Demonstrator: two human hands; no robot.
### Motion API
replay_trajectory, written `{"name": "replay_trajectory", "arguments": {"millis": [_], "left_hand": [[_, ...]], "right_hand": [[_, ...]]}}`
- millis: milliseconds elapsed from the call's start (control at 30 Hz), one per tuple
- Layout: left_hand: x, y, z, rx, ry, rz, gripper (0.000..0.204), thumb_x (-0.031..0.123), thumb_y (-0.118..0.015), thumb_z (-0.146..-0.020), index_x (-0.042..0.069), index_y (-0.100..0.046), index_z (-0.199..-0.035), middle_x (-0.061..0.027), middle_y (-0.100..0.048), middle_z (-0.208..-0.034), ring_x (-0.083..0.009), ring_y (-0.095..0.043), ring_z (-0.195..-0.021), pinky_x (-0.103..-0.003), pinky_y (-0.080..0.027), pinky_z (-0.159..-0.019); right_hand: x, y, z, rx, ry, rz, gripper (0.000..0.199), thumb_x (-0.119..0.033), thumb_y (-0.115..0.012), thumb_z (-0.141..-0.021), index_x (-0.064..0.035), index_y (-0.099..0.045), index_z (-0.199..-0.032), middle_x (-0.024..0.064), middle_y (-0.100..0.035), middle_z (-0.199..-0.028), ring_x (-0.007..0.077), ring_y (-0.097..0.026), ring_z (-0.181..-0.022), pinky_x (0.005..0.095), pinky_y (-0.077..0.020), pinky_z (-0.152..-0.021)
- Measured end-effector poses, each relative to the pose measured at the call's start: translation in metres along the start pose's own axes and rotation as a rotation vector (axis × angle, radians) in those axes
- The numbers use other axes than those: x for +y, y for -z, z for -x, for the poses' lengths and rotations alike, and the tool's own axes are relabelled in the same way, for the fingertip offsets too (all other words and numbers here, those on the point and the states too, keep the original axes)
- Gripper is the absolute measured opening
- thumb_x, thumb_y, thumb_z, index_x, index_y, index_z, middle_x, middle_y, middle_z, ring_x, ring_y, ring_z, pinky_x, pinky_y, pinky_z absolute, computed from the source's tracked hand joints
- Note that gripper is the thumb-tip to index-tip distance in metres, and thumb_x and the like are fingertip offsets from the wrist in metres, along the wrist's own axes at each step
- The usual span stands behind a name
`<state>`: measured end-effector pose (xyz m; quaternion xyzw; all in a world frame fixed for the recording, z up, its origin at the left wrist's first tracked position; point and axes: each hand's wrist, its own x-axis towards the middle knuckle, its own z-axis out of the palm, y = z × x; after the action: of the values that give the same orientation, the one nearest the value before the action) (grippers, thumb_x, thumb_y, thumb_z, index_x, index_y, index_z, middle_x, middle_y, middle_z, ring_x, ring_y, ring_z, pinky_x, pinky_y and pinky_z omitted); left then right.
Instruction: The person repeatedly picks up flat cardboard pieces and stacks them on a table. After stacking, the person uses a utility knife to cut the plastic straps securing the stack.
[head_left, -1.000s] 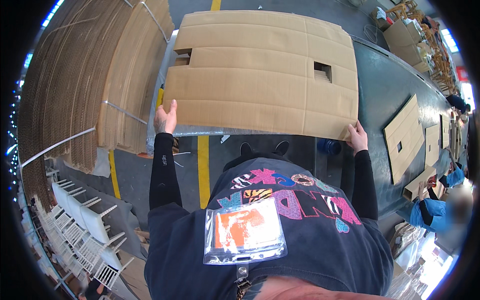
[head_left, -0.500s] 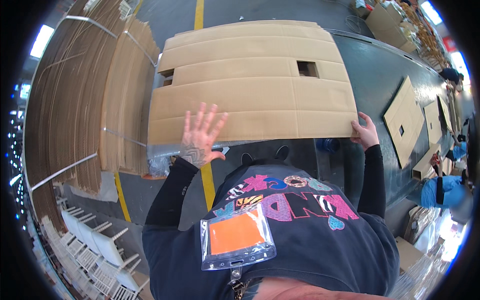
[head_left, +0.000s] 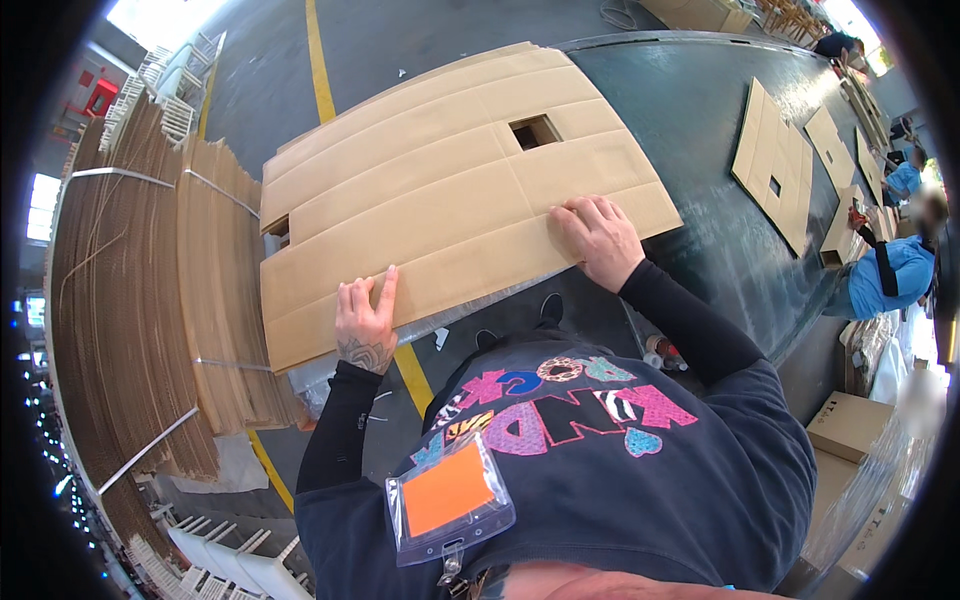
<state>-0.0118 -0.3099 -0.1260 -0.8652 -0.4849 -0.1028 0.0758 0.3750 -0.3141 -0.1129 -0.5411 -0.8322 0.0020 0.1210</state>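
Observation:
A large creased cardboard sheet [head_left: 450, 180] lies in front of me, tilted with its right side farther away. Two rectangular cut-outs show in it, one at the left edge and one at the upper right. On its near left part, my left hand [head_left: 367, 318] presses with bent fingers, the thumb side pointing away from me. My right hand [head_left: 600, 240] is closed at the near edge farther right, its fingers curled over the top face; what lies under the sheet there is hidden. Clear plastic film [head_left: 470, 305] peeks out below the near edge.
Tall strapped stacks of flat cardboard [head_left: 120, 300] rise at the left. A dark green table surface [head_left: 680, 130] extends right, bearing more cut cardboard sheets [head_left: 775, 165]. People in blue shirts [head_left: 890, 270] work at the far right, near cardboard boxes [head_left: 850, 425]. White chairs [head_left: 235, 560] stand lower left.
My left hand has gone from spread fingers to bent fingers on the sheet. My right hand has moved from the right corner inward along the near edge. The view has turned.

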Motion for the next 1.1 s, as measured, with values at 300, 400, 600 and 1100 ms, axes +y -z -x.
{"name": "replay_trajectory", "arguments": {"millis": [300, 400, 600, 1100], "left_hand": [[-0.034, -0.013, -0.005, -0.661, -0.188, 0.456, 0.041, 0.005, -0.065, -0.071, 0.01, -0.071, -0.111, -0.0109, -0.066, -0.095, -0.031, -0.065, -0.086, -0.039, -0.052, -0.075], [-0.014, -0.02, 0.003, -0.405, -0.158, 0.278, 0.02, 0.012, -0.064, -0.076, 0.011, -0.069, -0.095, -0.0099, -0.063, -0.088, -0.0278, -0.067, -0.081, -0.039, -0.054, -0.069], [0.029, -0.023, 0.035, -0.309, -0.211, 0.225, 0.011, 0.013, -0.063, -0.074, 0.008, -0.064, -0.084, -0.0083, -0.061, -0.084, -0.0262, -0.065, -0.076, -0.037, -0.054, -0.062], [-0.009, 0.068, -0.025, -0.465, -0.21, 0.303, 0.01, 0.013, -0.066, -0.067, 0.006, -0.066, -0.073, -0.0129, -0.065, -0.072, -0.0313, -0.067, -0.068, -0.041, -0.052, -0.059]], "right_hand": [[0.023, -0.026, -0.031, -0.677, 0.096, -0.271, 0.027, -0.009, -0.067, -0.063, -0.0122, -0.076, -0.088, 0.0118, -0.072, -0.081, 0.0314, -0.069, -0.082, 0.0434, -0.0544, -0.074], [0.019, -0.021, -0.047, -0.832, 0.113, -0.135, 0.033, -0.014, -0.074, -0.066, -0.0116, -0.076, -0.098, 0.0118, -0.073, -0.084, 0.0301, -0.07, -0.084, 0.0407, -0.0547, -0.075], [-0.029, -0.018, -0.114, -1.072, 0.376, -0.306, 0.075, -0.065, -0.075, -0.072, -0.0074, -0.067, -0.118, 0.0181, -0.07, -0.104, 0.0348, -0.067, -0.1, 0.0463, -0.0518, -0.089], [-0.146, -0.153, -0.196, 0.006, 0.571, -0.238, 0.056, -0.047, -0.058, -0.09, -0.0188, -0.053, -0.138, 0.012, -0.048, -0.138, 0.0297, -0.038, -0.134, 0.0576, -0.0245, -0.114]]}}
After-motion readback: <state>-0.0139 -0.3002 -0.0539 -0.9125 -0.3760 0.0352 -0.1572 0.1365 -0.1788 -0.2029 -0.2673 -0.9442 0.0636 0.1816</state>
